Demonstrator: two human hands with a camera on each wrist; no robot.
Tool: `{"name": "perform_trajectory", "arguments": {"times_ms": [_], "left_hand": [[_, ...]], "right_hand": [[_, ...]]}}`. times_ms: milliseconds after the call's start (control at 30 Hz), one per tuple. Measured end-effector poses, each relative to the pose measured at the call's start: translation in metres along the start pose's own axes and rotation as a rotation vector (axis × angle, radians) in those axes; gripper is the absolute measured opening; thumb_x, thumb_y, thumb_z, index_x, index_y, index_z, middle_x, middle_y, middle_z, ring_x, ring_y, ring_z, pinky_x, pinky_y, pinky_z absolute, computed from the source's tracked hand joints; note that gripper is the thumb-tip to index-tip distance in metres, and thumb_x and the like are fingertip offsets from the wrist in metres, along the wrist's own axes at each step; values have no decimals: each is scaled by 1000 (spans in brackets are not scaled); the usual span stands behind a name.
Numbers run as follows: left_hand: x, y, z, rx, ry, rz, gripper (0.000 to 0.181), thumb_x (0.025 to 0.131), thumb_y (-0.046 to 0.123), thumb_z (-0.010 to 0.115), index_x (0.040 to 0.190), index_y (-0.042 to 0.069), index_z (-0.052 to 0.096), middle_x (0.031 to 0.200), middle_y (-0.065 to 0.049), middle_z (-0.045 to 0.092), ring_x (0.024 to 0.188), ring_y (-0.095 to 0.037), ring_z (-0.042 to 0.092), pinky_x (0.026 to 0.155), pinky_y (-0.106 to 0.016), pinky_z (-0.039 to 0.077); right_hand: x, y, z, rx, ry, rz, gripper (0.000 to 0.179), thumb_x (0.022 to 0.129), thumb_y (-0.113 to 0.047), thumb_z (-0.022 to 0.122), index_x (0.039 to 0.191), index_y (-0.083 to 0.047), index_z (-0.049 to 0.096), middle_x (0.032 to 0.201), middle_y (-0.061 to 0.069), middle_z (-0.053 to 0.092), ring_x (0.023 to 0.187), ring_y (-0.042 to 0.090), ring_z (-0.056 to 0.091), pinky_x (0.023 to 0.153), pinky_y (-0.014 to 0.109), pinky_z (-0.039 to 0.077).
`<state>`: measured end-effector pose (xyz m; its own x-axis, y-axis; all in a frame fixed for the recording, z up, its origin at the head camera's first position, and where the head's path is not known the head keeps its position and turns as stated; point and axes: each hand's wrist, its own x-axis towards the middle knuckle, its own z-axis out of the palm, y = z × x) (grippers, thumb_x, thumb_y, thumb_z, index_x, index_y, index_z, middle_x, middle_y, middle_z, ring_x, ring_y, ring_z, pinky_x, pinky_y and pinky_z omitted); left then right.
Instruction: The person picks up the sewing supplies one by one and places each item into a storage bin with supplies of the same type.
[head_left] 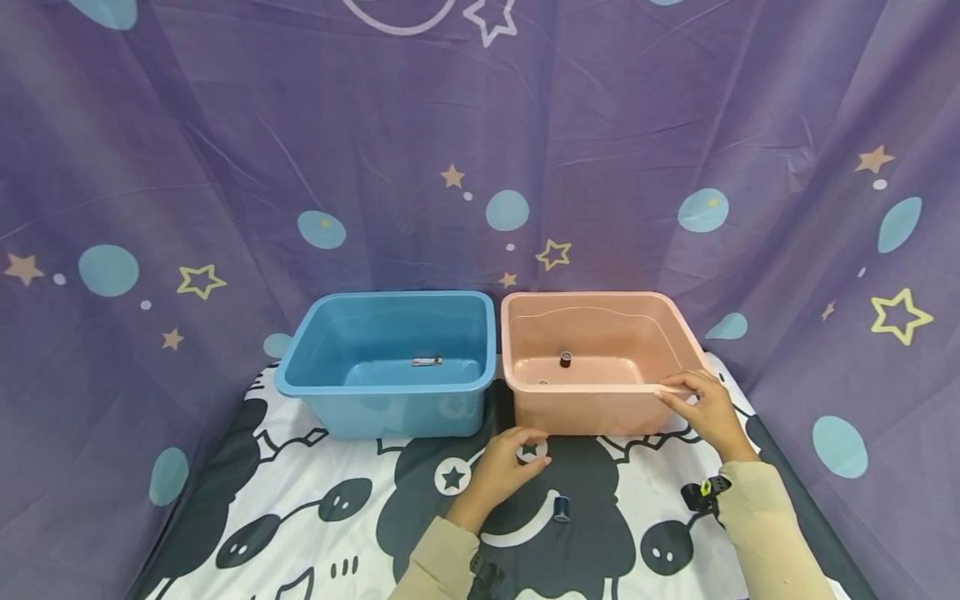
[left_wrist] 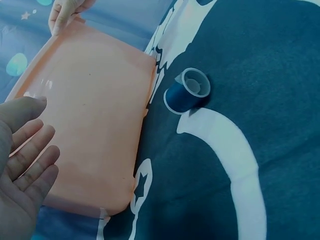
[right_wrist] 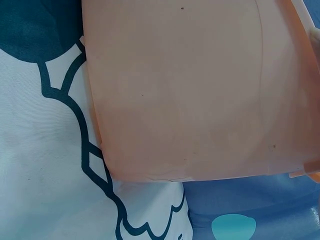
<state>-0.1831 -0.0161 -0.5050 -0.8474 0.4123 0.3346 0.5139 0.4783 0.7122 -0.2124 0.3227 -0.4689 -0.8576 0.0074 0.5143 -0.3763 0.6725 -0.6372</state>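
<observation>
A peach plastic bin (head_left: 585,412) stands at the back right of the cloth-covered surface. My right hand (head_left: 705,408) pinches its front rim near the right corner; the left wrist view shows the same fingers on the rim. My left hand (head_left: 501,468) is held in front of the bin's left part, fingers loosely bent and nothing in them. A spool of dark blue thread (head_left: 562,509) stands on the cloth to the right of that hand, larger in the left wrist view. Inside the peach bin lies a small dark brown spool-like thing (head_left: 566,359).
Left of the peach bin stands a blue bin (head_left: 405,412), with a small white and brown item (head_left: 427,361) on its floor, too small to tell. A purple patterned curtain (head_left: 420,125) hangs right behind both bins. The cloth (head_left: 315,542) has black and white cartoon prints.
</observation>
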Motion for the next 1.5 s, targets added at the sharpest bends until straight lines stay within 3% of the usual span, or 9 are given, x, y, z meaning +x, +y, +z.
{"name": "perform_trajectory", "arguments": {"times_ms": [333, 567, 900, 1100, 1333, 1500], "left_hand": [[-4, -6, 5, -24, 1, -2, 31, 81, 20, 74, 109, 8, 66, 102, -2, 67, 97, -14, 62, 87, -29, 49], [-7, -10, 8, -38, 9, -9, 34, 81, 19, 74, 111, 4, 66, 102, -1, 67, 97, -15, 62, 87, -28, 49], [-12, -14, 15, -57, 27, 13, 32, 80, 19, 75, 108, 7, 67, 97, 0, 67, 92, -13, 63, 83, -28, 51], [-15, -16, 18, -74, 10, -15, 31, 81, 19, 74, 109, 7, 66, 100, -1, 68, 94, -13, 64, 86, -29, 50], [-20, -19, 21, -76, 5, 2, 32, 81, 18, 74, 109, 5, 66, 98, -1, 70, 93, -15, 66, 86, -30, 51], [-23, -21, 23, -64, -6, -11, 29, 81, 21, 74, 107, 9, 66, 98, 1, 70, 93, -14, 65, 86, -30, 50]], "right_hand": [[0, 0, -1, -7, -7, 11, 16, 78, -13, 77, 92, -7, 71, 88, 0, 62, 81, 0, 47, 70, 33, 42], [0, 0, 0, -3, 2, -3, 16, 77, -11, 77, 91, -7, 71, 86, 0, 63, 82, -1, 47, 70, 26, 40], [0, -1, -1, 7, 0, -1, 16, 77, -10, 77, 91, -7, 71, 87, 1, 63, 82, -1, 48, 71, 24, 40], [0, 0, -2, -5, 1, 1, 16, 77, -11, 77, 92, -6, 71, 87, 1, 63, 82, -1, 47, 70, 28, 41], [0, 0, -2, 5, -8, 3, 17, 79, -12, 76, 93, -5, 71, 88, 2, 63, 82, 0, 47, 71, 23, 39], [0, -1, -1, 8, -8, 0, 16, 78, -12, 77, 92, -6, 71, 87, 1, 63, 82, 0, 47, 71, 22, 39]]}}
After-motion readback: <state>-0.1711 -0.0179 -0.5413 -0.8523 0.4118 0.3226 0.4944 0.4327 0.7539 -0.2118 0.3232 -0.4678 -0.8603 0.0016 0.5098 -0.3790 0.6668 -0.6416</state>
